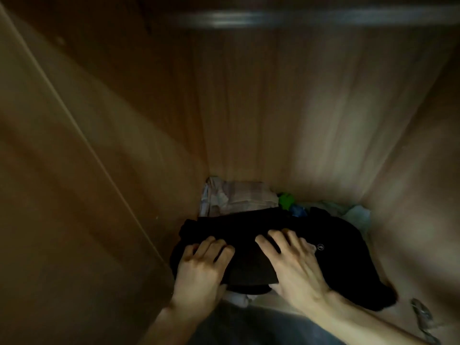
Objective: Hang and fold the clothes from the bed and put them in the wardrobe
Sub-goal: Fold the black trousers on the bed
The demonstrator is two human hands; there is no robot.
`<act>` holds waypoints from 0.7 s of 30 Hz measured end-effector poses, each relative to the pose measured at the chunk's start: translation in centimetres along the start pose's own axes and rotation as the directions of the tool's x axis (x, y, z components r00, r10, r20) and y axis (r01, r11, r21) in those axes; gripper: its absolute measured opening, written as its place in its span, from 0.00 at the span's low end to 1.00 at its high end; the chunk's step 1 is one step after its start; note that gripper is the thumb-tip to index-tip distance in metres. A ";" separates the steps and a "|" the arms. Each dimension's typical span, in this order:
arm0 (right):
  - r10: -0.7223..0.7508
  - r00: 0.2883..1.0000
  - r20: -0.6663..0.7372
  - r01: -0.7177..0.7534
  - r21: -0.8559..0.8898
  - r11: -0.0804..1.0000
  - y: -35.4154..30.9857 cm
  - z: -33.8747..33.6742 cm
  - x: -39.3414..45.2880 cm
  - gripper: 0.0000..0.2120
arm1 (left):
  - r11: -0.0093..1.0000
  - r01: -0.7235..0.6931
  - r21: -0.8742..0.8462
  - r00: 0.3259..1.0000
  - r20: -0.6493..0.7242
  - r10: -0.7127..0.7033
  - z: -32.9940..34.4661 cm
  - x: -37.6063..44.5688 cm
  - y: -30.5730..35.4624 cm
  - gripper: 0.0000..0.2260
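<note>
I look down into a dim wooden wardrobe (273, 108). A folded black garment (249, 227) lies on its floor, on top of other clothes. My left hand (201, 267) grips its near left edge, fingers curled over the fabric. My right hand (296, 265) lies on top of it at the right, fingers spread, thumb tucked under the near edge. A small round logo (320, 247) shows on the black cloth beside my right fingers.
Behind the black garment sits a pale folded pile (236, 197). Green and blue bits of cloth (290, 204) and a whitish piece (356, 212) lie at the back right. A metal hanging rail (273, 18) crosses the top. Wooden walls close in left and right.
</note>
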State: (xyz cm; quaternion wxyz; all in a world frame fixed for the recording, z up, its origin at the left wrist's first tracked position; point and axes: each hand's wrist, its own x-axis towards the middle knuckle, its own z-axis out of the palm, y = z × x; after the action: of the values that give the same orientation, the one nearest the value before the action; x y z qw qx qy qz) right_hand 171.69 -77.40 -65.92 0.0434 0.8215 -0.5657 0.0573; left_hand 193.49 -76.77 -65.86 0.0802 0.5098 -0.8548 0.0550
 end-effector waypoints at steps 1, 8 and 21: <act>-0.008 1.000 -0.009 0.008 0.001 1.000 0.3 2.1 0.3 0.53 | 1.000 0.004 0.001 1.000 -0.014 -0.004 2.1 0.0 -0.2 0.38; -0.024 0.997 -0.073 0.026 0.026 0.999 1.6 12.1 2.4 0.54 | 0.999 -0.025 -0.025 0.994 -0.104 0.022 11.3 1.3 -2.2 0.41; -0.014 0.980 -0.197 0.007 -0.036 0.999 4.0 20.7 4.4 0.53 | 0.999 -0.043 0.013 0.955 -0.294 0.045 21.0 3.8 -3.0 0.37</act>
State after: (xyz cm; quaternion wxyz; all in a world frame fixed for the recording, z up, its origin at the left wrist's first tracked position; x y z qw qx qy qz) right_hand 170.42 -85.66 -85.79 0.1141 0.8138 -0.5552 0.1282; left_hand 192.68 -85.20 -85.64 0.2034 0.4772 -0.8443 0.1346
